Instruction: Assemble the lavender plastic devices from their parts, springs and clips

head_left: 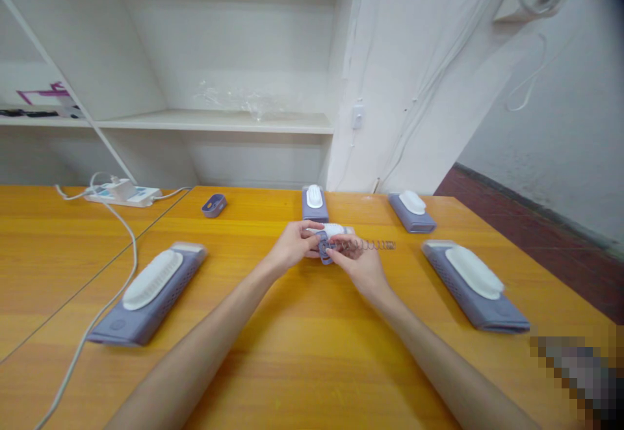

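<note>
My left hand [295,245] is closed around a small purple-grey plastic device [324,248] with a white ribbed part [334,229] on its far side. My right hand [361,260] meets it from the right, fingers pinched at the device's open end. A thin metal coil spring [377,245] runs out rightward from between the right fingers, its far end free. Whether the spring's near end sits inside the device is hidden by the fingers. Both hands are above the middle of the wooden table, with the forearms reaching in from below.
Purple-grey units with white tops lie around: left [153,287], back [315,204], back right [413,211] and right [475,280]. A purple-grey cap [214,205] lies at back left. A power strip [121,191] trails a white cable [135,248] along the left. White shelves [219,120] stand behind.
</note>
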Demonstrator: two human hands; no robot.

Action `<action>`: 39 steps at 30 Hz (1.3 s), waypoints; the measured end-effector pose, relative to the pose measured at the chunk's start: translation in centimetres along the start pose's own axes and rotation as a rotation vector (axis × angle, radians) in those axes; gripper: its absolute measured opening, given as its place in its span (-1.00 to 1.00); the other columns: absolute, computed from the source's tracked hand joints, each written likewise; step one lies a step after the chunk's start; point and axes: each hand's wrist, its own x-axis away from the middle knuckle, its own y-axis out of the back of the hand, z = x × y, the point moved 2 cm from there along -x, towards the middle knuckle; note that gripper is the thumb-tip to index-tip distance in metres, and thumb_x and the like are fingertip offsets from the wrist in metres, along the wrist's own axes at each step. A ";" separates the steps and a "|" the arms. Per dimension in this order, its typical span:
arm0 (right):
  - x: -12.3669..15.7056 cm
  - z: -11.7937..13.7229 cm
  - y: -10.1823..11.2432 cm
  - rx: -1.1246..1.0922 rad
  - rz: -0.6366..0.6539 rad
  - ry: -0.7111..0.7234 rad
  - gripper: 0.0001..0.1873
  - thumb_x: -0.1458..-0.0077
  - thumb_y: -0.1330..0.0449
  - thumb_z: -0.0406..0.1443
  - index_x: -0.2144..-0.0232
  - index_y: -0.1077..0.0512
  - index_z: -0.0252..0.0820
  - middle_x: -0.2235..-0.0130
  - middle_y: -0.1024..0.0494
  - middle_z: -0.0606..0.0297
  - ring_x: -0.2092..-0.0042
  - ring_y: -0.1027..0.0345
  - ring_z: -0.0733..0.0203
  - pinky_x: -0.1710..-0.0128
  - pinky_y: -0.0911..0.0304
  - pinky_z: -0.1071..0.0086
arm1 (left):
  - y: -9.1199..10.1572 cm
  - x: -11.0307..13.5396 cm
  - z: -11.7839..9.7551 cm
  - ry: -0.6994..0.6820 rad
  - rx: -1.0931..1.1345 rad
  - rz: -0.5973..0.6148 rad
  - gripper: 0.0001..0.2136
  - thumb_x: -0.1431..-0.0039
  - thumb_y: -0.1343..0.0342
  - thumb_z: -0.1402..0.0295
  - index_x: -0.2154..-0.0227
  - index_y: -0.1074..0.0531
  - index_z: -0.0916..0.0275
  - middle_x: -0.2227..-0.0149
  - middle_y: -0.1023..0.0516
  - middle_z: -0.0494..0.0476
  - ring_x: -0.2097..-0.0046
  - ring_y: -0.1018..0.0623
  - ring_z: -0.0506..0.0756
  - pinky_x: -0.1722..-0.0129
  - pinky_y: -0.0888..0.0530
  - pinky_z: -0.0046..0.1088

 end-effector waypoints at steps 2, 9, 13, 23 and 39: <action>0.0 0.0 0.0 0.028 0.028 0.020 -0.76 0.16 -0.33 -0.30 0.35 -0.46 -0.19 0.38 -0.51 0.29 0.36 -0.37 0.23 0.34 -0.33 0.35 | 0.1 0.0 0.0 0.003 -0.021 0.008 -0.78 -0.08 -0.15 0.47 0.18 -0.39 0.38 0.43 -0.55 0.17 0.42 -0.58 0.07 0.37 -0.55 -0.36; 0.1 -0.3 0.0 0.019 0.056 -0.012 -0.75 0.15 -0.32 -0.30 0.33 -0.45 -0.20 0.43 -0.49 0.30 0.39 -0.36 0.23 0.36 -0.32 0.36 | 0.1 0.4 -0.5 0.069 -0.059 0.090 -0.67 -0.05 -0.12 0.53 0.08 -0.38 0.43 0.35 -0.57 0.26 0.39 -0.59 0.09 0.39 -0.55 -0.38; 0.0 -0.2 0.0 0.036 0.063 -0.028 -0.73 0.15 -0.32 -0.29 0.32 -0.44 -0.21 0.45 -0.49 0.31 0.42 -0.35 0.24 0.38 -0.30 0.36 | 0.3 0.7 -0.8 0.086 0.015 0.148 -0.56 0.11 -0.21 0.58 0.07 -0.38 0.40 0.21 -0.56 0.29 0.31 -0.59 0.12 0.33 -0.55 -0.36; 0.3 0.1 0.1 0.260 -0.041 0.059 -0.73 0.10 -0.29 -0.21 0.31 -0.45 -0.21 0.41 -0.53 0.25 0.41 -0.39 0.20 0.40 -0.32 0.34 | 0.5 0.1 -0.3 0.089 0.106 0.075 -0.53 0.17 -0.27 0.61 0.10 -0.37 0.42 0.26 -0.57 0.29 0.33 -0.59 0.10 0.29 -0.55 -0.34; 0.3 0.7 0.2 0.287 -0.062 0.002 -0.71 0.11 -0.29 -0.18 0.35 -0.44 -0.25 0.43 -0.55 0.21 0.43 -0.41 0.17 0.42 -0.33 0.34 | 0.7 0.2 -0.3 0.069 0.138 0.144 -0.51 0.19 -0.33 0.55 0.11 -0.39 0.41 0.19 -0.55 0.33 0.27 -0.59 0.12 0.21 -0.54 -0.33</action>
